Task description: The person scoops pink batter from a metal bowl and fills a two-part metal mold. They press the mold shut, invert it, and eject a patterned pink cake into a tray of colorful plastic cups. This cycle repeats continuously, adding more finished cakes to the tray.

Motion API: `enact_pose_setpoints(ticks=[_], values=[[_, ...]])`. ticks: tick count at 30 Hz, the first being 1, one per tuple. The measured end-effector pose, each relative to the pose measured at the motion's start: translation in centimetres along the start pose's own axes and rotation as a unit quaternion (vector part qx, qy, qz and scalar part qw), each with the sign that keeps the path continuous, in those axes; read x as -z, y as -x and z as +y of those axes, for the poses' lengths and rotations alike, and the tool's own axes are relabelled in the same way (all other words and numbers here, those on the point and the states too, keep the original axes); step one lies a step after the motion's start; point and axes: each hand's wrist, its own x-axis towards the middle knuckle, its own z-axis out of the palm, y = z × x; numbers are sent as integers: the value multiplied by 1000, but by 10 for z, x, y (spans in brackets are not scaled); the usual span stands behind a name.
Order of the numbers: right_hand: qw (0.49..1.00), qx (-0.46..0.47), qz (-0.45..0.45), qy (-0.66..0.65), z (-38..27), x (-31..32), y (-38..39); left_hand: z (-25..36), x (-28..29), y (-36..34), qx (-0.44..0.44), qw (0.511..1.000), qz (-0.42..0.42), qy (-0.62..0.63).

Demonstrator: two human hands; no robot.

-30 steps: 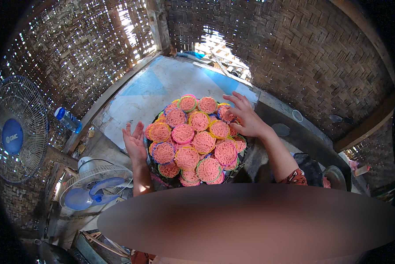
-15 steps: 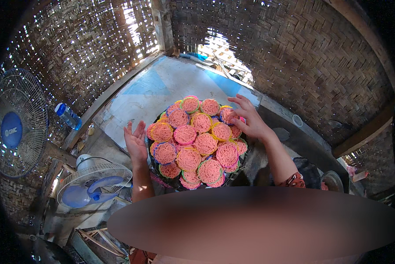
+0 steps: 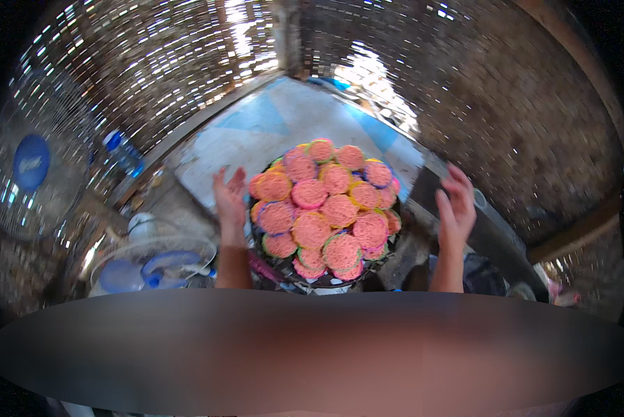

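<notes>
A heap of round pink discs (image 3: 339, 210) made of tangled strands, with yellow, green, pink and blue edges, fills a dark round tray (image 3: 292, 280) in front of me. To the left of the heap my left hand (image 3: 230, 198) is raised, fingers apart and holding nothing. My right hand (image 3: 456, 201) is off to the right, well clear of the discs, its fingers spread and empty. Neither hand touches the heap. Motion blurs the picture somewhat, and a blurred patch hides everything along the lower edge.
Behind the tray lies a white and blue board (image 3: 312, 111), bounded by woven walls (image 3: 152, 76). A bottle with a blue cap (image 3: 123, 154) stands at the left, near a large fan (image 3: 32, 162) and a second fan (image 3: 155, 272) lower down. A dark ledge (image 3: 489, 222) runs along the right.
My right hand has moved off the heap's right edge, out to the right. My left hand stays beside the heap, open. The whole view has shifted, so the scene sits farther right.
</notes>
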Motion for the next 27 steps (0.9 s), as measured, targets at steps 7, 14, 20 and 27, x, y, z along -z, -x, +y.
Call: enact_pose_setpoints(ticks=[7, 14, 20, 27], values=[[982, 44, -121, 140, -28, 41, 108, -25, -7, -20, 12, 998, -36, 42], [941, -37, -326, 86, -69, 65, 179, 8, 15, 6, -163, 981, -15, 107], [904, -115, -403, 91, -77, 120, 225, -22, 61, 116, -244, 957, 157, 4], [904, -104, -401, 106, -92, 143, 247, -163, 94, 189, -216, 641, -162, -719]])
